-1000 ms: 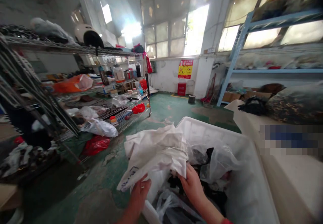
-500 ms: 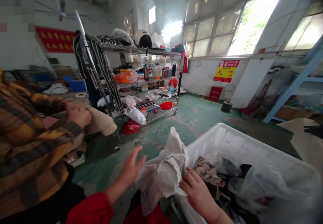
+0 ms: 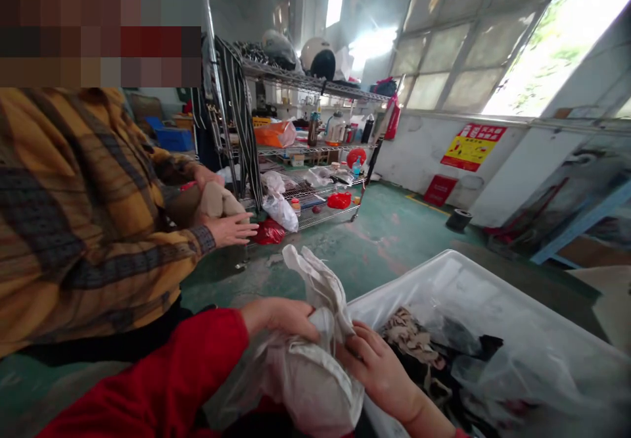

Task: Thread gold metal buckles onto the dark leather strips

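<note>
Crumpled white cloth (image 3: pixel 325 287), with stitched edges sticking up, is bunched between my two hands above my lap. Its lower part bulges below them, and thin clear plastic (image 3: pixel 256 365) hangs at its left. My left hand (image 3: pixel 288 318) grips the cloth from the left, its fingertips partly hidden by the folds. On the opposite side, my right hand (image 3: pixel 377 365) holds it with curled fingers, just beside the rim of a large white plastic bin (image 3: pixel 493 280).
Inside the bin lie a tan-brown cloth (image 3: pixel 411 336), dark fabric pieces and a clear plastic bag (image 3: pixel 513 365). At left, a person in a plaid shirt (image 3: pixel 133 227) handles beige material (image 3: pixel 219 201). A wire shelf rack (image 3: pixel 315 148) with helmets, bottles and bags stands ahead.
My left hand has gone from open beside the cloth to gripping it, and the cloth's upper flap has shifted. The co-worker has moved inward, one hand now spread. The view has turned left.
</note>
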Tool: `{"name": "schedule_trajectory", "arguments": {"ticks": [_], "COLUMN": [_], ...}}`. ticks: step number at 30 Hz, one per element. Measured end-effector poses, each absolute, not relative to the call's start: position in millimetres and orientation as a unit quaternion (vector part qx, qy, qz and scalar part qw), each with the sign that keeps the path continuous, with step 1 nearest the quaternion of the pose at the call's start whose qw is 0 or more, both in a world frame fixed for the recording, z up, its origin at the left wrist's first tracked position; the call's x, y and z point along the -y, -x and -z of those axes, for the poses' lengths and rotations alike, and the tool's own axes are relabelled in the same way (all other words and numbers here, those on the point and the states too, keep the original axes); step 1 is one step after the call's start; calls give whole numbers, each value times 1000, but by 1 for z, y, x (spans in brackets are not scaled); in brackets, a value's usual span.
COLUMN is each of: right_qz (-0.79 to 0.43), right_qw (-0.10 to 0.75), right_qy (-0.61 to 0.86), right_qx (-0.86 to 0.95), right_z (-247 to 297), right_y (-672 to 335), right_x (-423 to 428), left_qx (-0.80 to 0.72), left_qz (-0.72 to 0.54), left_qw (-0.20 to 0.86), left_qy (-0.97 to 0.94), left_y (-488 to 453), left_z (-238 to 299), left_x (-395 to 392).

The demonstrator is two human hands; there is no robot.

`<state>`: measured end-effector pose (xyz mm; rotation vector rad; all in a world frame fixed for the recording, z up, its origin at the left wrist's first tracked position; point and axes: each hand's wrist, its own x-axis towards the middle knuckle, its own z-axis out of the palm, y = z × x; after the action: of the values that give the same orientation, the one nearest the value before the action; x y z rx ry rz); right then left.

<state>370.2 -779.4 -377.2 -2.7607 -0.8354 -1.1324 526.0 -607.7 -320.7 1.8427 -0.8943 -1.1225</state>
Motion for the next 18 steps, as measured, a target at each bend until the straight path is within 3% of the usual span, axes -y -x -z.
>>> {"name": "schedule_trajectory", "arguments": {"ticks": [2, 6, 8, 13, 18], "right_qz": [357, 340, 339, 367, 377], "right_qw": [5, -5, 0, 57, 54], "right_qy": [898, 918, 923, 908, 880], "right_qx": [258, 204, 181, 194, 284], "right_z": [377, 385, 391, 392, 370], "right_y": [-381, -403, -415, -450, -476], "right_x": [781, 796, 802, 782, 727], "left_qx": [328, 213, 185, 173, 190], "left_qz": [417, 355, 392, 467, 284], "left_qw": [404, 581, 629, 618, 528], "left_qy": [-745, -701, -646, -608, -777], "left_y": [-535, -546, -544, -536, -552], "left_z": [320, 315, 311, 307, 329], "left_x": [577, 490, 447, 417, 466]}}
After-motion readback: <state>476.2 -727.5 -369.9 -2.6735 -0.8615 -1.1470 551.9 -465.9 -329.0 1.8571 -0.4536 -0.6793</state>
